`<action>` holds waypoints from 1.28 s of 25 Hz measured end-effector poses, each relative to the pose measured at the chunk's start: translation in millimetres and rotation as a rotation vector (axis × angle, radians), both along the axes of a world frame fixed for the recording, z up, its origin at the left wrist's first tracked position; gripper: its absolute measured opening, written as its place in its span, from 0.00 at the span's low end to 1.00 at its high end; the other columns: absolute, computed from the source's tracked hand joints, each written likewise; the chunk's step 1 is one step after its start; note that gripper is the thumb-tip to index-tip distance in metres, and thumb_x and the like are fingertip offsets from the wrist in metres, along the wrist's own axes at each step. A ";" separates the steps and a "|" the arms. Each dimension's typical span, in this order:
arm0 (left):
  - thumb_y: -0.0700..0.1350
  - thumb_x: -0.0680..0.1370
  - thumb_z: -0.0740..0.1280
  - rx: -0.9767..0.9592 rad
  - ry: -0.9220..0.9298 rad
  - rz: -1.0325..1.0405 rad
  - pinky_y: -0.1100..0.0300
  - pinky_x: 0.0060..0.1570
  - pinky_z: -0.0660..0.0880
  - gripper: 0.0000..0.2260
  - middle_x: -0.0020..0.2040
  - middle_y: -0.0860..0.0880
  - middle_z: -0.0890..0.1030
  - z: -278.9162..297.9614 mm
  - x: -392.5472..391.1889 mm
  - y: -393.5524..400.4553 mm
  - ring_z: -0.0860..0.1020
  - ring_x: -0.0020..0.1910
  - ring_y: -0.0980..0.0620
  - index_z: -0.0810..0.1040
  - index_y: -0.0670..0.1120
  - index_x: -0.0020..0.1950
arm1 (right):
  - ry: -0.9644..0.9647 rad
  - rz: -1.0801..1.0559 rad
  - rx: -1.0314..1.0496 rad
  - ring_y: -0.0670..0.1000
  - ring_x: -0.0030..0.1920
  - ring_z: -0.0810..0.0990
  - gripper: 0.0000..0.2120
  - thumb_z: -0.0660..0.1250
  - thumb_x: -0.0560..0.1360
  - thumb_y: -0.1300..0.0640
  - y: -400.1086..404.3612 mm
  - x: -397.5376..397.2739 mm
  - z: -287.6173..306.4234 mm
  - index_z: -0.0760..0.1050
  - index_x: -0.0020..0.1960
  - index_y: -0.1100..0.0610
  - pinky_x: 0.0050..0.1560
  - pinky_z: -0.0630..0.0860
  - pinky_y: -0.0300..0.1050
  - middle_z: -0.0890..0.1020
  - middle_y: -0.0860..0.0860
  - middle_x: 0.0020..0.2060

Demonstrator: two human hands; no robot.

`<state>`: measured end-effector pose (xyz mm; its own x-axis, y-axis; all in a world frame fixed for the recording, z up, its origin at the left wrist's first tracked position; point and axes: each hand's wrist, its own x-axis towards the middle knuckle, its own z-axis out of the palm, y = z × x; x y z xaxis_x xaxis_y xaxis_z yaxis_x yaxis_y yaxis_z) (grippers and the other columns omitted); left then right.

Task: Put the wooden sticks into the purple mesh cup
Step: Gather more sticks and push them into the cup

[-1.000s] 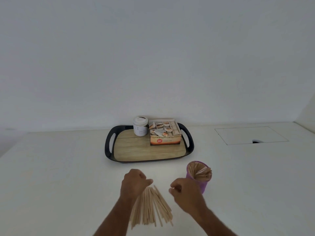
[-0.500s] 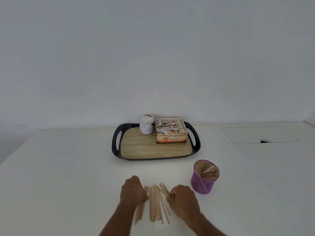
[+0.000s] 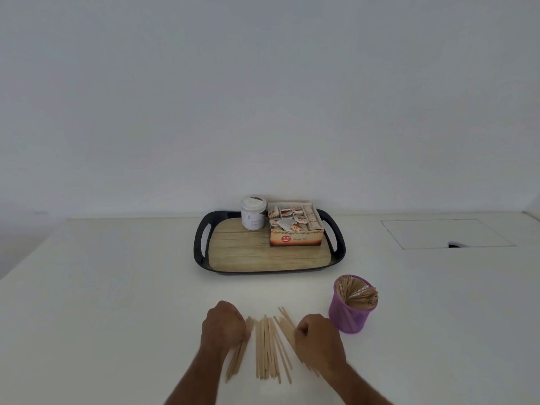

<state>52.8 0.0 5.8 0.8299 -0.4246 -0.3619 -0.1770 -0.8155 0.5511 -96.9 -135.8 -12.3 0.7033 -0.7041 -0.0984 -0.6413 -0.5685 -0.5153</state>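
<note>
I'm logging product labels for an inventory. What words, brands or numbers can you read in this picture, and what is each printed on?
"Ginger Tea": on the front of the tea box on the tray.
Round red logo on the same box front: its lettering is too small to read.
"Mas..." and "Extra...": partial words on the white jar; the rest curves out of sight.
Small print on the jar's lid and on the tea sachets: too blurred to read.

purple mesh cup (image 3: 350,317), pale tan wooden sticks (image 3: 267,349), black-rimmed woodgrain tray (image 3: 201,252).
</note>
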 end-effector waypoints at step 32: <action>0.38 0.68 0.79 -0.846 0.087 -0.130 0.50 0.46 0.83 0.08 0.38 0.50 0.85 67.7 -78.9 -132.7 0.83 0.40 0.53 0.82 0.46 0.40 | -0.567 -0.349 -0.017 0.46 0.41 0.83 0.05 0.70 0.74 0.60 -92.2 -56.1 93.5 0.82 0.49 0.56 0.47 0.80 0.46 0.84 0.46 0.38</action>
